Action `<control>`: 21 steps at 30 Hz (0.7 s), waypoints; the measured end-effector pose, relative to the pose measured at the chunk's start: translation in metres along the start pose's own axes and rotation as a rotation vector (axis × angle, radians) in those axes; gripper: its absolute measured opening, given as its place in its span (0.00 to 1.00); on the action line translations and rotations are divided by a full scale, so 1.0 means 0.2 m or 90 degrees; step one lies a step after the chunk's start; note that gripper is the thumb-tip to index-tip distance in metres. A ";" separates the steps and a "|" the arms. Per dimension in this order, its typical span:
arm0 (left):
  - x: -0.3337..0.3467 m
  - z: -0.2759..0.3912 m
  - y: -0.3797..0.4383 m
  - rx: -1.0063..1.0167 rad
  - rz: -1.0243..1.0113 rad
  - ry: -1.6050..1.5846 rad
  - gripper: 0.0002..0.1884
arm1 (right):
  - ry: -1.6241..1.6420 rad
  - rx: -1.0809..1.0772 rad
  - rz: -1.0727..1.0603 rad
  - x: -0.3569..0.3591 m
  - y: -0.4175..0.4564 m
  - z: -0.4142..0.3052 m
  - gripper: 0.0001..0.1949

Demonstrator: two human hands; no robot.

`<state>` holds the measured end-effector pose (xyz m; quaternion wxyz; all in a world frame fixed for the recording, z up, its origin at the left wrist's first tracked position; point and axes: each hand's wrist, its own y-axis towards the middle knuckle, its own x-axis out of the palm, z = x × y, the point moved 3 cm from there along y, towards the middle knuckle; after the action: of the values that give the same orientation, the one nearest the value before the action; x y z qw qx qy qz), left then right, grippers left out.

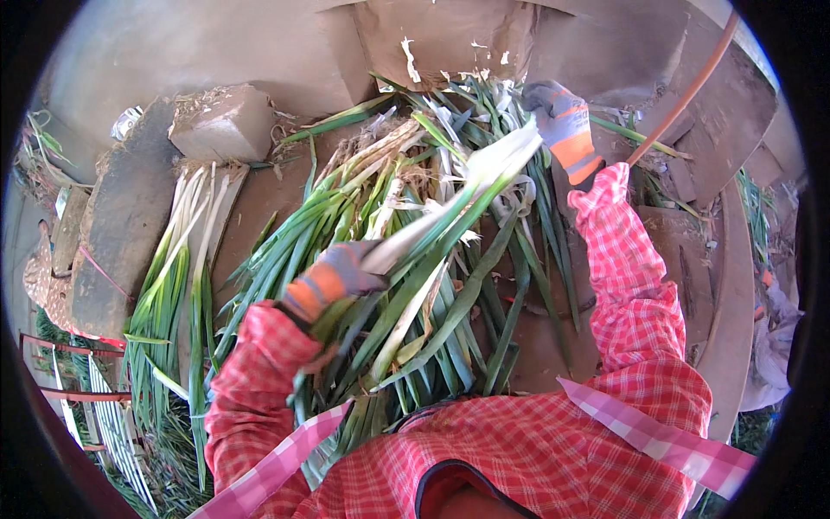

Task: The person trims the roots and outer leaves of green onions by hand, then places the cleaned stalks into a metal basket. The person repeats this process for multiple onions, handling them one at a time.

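My left hand (337, 279), in a grey and orange work glove, is closed around a long green onion stalk (447, 227) that slants up to the right. At the stalk's blurred white end is my right hand (559, 117), gloved alike, with its fingers curled; whether it grips the stalk or an outer leaf cannot be told. Under both hands lies a large heap of green onions (311, 214) with roots and dry outer leaves. Left of the heap is a smaller row of cleaner green onions (175, 259) with white stems.
A block (224, 126) stands behind the cleaner onions, beside a dark worn slab (123, 220). A brown hose or rod (687, 97) slants down at the upper right. Cardboard (447, 39) lines the back. A red metal rack (84, 392) is at the lower left.
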<state>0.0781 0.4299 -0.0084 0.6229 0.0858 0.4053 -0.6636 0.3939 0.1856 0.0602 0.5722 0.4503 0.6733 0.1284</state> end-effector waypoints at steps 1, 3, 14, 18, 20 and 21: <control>-0.07 -0.03 -0.04 0.030 0.002 0.009 0.32 | -0.087 0.059 -0.023 0.00 -0.05 0.11 0.14; -0.20 -0.10 -0.11 0.076 -0.001 -0.015 0.27 | -0.288 0.141 -0.096 0.06 -0.19 0.36 0.12; -0.34 -0.04 -0.68 -0.108 0.026 -0.017 0.12 | -0.316 0.344 -0.352 0.21 -0.47 0.25 0.44; -0.24 -0.08 -0.67 -0.116 0.019 -0.210 0.11 | 0.100 -0.016 -0.064 0.35 -0.31 -0.38 0.55; -0.20 -0.04 -0.69 -0.126 0.021 -0.157 0.12 | -0.076 -0.079 -0.161 0.41 -0.26 -0.47 0.45; -0.18 -0.03 -0.71 -0.127 0.025 -0.201 0.13 | -0.130 -0.073 -0.345 0.47 -0.24 -0.44 0.37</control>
<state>-0.0433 0.4468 0.0712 0.6972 -0.0735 0.3643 -0.6130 0.2994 0.2597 -0.0056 0.6749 0.2318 0.6995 -0.0374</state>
